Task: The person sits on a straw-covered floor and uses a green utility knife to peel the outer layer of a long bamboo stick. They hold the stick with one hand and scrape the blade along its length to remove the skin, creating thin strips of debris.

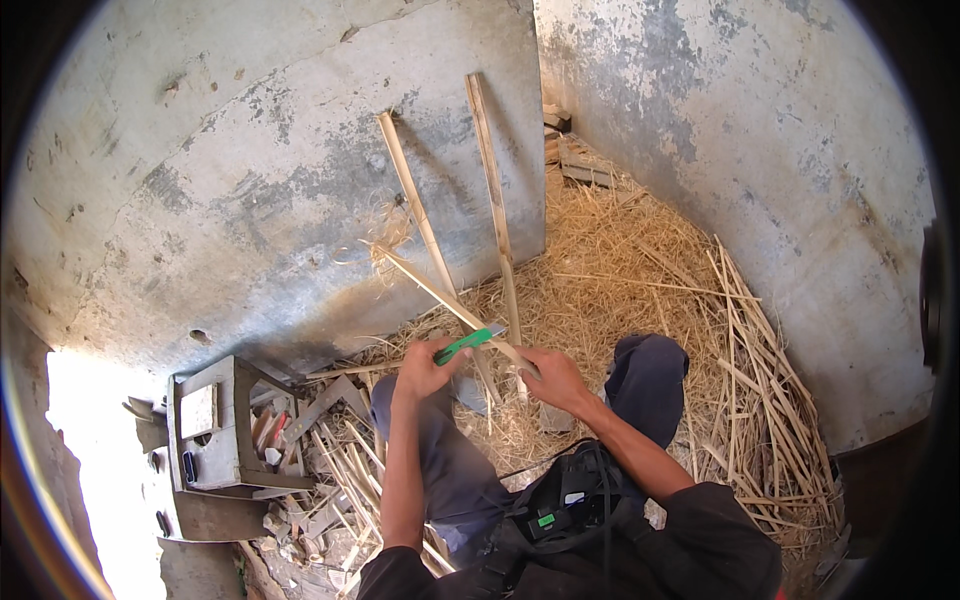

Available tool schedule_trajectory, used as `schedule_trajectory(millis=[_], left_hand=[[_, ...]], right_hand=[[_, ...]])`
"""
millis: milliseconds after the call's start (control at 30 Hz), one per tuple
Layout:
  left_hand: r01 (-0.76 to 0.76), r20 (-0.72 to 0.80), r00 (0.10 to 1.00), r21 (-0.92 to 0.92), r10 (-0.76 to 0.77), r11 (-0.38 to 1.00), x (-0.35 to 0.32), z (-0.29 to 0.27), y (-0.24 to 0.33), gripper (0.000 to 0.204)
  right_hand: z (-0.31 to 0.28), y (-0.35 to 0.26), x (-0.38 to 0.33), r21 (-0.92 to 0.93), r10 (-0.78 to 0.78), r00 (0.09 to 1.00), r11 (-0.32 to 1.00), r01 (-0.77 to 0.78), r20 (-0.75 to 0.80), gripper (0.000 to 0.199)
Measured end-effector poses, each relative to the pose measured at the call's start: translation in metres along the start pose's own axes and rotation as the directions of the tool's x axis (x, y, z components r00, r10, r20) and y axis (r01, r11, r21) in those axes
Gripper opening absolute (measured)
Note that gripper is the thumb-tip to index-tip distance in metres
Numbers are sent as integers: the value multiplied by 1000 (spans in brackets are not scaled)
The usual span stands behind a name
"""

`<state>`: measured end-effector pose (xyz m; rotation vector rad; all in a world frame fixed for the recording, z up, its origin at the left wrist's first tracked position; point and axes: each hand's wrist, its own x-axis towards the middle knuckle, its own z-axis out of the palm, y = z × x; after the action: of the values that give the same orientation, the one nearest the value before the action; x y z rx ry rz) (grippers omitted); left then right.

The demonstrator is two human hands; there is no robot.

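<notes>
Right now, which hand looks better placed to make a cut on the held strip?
Probably the left hand: its grip is on the green-handled knife, blade at the pale strip, whose near end the right hand holds.

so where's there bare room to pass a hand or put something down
Passing a hand: the gap between the two leaning strips, above the held strip, backed by wall. Setting down: only the shavings between those strips and the stick pile look fairly open, not bare. Crowded: the pile itself and the offcuts beside the wooden box.

Floor [350, 548] beneath pale shavings [610, 240] and long thin strips [768, 410].
</notes>
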<state>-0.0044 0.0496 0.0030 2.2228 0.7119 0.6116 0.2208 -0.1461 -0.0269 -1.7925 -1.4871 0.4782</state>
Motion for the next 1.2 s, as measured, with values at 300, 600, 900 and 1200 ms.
schedule_trajectory(millis=[300,600,900,1200], left_hand=[[3,-8,1000,14,-3,1000,-1,-3,5,33],[76,-285,955,-33,-82,997,1,-1,-8,37],[128,-375,919,-12,-123,992,1,1,-3,40],[95,-153,984,9,-93,995,0,-2,-8,42]], right_hand=[[-3,-3,1,15,-25,999,1000,26,-23,48],[-1,-1,1,12,-48,998,999,48,48,53],[0,1,1,-21,-30,999,999,31,40,55],[0,3,1,-12,-22,998,1000,23,52,51]])
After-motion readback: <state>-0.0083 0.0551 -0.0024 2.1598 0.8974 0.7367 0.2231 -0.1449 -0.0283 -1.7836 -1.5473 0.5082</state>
